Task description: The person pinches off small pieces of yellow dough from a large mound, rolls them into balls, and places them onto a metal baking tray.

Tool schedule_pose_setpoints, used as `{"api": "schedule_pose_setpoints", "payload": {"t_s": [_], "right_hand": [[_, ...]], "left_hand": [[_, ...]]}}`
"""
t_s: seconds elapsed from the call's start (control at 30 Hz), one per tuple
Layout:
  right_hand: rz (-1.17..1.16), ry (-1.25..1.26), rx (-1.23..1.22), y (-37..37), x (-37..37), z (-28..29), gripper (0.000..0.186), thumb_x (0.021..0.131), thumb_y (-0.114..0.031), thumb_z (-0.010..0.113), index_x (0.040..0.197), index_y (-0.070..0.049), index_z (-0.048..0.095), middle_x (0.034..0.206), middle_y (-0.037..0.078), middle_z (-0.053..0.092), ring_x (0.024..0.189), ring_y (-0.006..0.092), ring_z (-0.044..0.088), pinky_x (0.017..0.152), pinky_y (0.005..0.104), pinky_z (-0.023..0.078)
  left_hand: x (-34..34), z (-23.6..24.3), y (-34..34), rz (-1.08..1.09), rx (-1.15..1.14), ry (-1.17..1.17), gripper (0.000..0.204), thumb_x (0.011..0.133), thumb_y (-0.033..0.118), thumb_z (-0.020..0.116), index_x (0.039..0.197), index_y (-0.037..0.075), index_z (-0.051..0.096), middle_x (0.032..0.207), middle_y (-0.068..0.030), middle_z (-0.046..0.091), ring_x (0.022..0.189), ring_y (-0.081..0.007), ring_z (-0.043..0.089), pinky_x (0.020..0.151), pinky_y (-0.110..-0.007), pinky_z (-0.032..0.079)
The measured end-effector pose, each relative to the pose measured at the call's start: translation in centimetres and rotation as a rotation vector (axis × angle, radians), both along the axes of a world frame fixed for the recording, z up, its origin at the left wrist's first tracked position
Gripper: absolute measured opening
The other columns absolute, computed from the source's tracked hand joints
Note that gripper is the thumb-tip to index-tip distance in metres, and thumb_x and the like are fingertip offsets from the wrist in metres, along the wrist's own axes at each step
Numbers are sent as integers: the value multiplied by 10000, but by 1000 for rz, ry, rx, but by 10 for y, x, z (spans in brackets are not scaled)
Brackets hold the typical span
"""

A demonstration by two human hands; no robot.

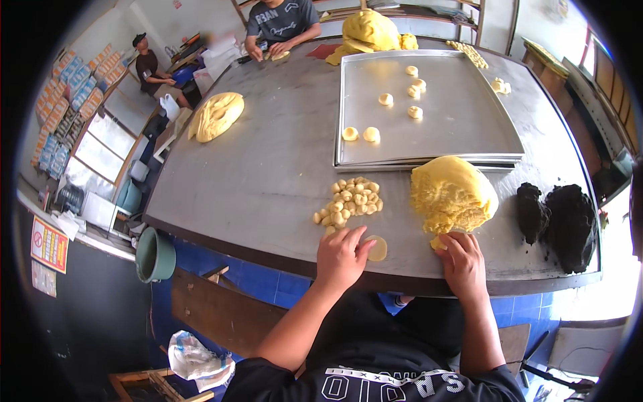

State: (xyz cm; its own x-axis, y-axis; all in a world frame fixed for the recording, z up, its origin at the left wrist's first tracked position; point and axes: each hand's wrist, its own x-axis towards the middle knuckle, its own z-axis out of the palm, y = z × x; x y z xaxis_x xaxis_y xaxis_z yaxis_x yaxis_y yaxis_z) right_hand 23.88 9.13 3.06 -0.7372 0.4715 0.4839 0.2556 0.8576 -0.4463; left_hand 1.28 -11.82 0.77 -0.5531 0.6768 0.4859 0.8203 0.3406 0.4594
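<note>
My right hand point(463, 262) pinches a small piece of yellow dough point(439, 242) at the near side of a large yellow dough mound point(455, 191). The mound's near face looks rough and torn. My left hand point(340, 260) rests over the tabletop, fingers bent and thumb apart from them. Its thumb lies beside a flat, pale dough disc point(377, 248). Just beyond my left fingers is a heap of several small pale dough balls point(351, 199). Whether those fingertips touch a ball is hidden.
A metal baking tray point(462, 127) holding several round dough pieces point(415, 112) sits beyond the mound, stacked on another. Dark, crumbly lumps point(569, 224) lie at right. More dough point(218, 115) lies far left. A person point(284, 27) handles dough across the metal table point(268, 167).
</note>
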Motion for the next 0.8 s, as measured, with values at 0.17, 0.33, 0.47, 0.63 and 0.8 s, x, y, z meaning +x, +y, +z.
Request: {"api": "schedule_pose_setpoints", "payload": {"t_s": [0.17,0.33,0.47,0.63,0.8], "right_hand": [[23,-11,6,-4,-2,1,330,936,-73,860,1260,-43,806,1213,133,776,1124,385,732,965,500,617],[31,-7,-19,-5,-1,3,313,957,-64,840,1265,-30,798,1204,148,769,1133,399,726,978,508,606],[18,-14,20,-1,4,2,314,961,-67,836,1270,-28,797,1208,158,764,1135,406,725,979,512,603],[67,15,-7,-10,-5,-1,328,950,-80,844,1271,-31,797,1222,166,760,1141,409,725,986,510,605],[0,-17,-1,3,10,1,313,931,-83,858,1234,-30,797,1214,157,764,1151,408,726,986,513,606]], "left_hand": [[1,1,-5,-3,37,42,295,961,243,924,1154,34,847,848,-88,770,700,-280,731,708,-431,562],[-11,1,-7,-81,414,-93,295,1108,161,792,1367,23,819,895,-75,795,725,-161,733,679,-352,584],[-88,122,-39,44,894,-1074,943,1164,206,676,1881,122,70,885,-9,660,707,-110,622,608,-253,482],[-280,255,-113,-52,1237,-1182,180,1177,152,600,1084,40,705,811,-15,686,665,-130,582,635,-298,457],[-173,165,-45,-166,793,-819,258,1137,263,722,1270,42,730,932,-37,763,702,-76,607,650,-257,498]]}}
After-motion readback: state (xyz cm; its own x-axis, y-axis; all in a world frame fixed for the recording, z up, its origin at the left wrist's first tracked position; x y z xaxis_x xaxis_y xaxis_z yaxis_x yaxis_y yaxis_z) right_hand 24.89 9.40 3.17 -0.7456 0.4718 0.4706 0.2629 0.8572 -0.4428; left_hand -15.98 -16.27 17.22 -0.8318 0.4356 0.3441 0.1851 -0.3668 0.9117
